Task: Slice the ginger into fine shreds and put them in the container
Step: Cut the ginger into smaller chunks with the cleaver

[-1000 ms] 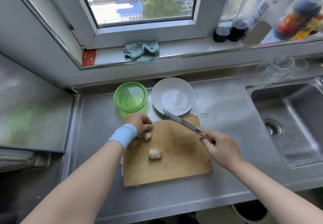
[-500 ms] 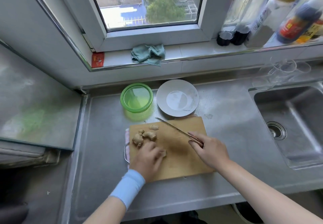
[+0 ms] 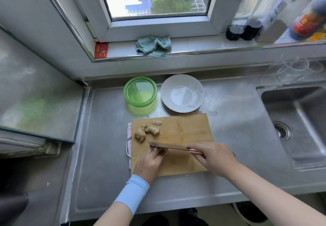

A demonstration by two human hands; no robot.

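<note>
On the steel table (image 3: 105, 137) lies a wooden cutting board (image 3: 187, 125). The left hand (image 3: 151, 162), with a blue sleeve at the wrist, has its fingers curled down onto a piece of ginger (image 3: 164, 151) near the board's front left. The piece is mostly hidden, and only a pale edge shows beside the fingertips. The right hand (image 3: 211, 157) grips the handle of a knife (image 3: 169, 146), whose blade lies across the board just above the left fingers. More ginger knobs (image 3: 147, 131) sit at the board's far left corner. The green container (image 3: 140, 91) stands behind the board, beside a white plate (image 3: 182, 93). A sink (image 3: 296, 125) lies to the right.
</note>
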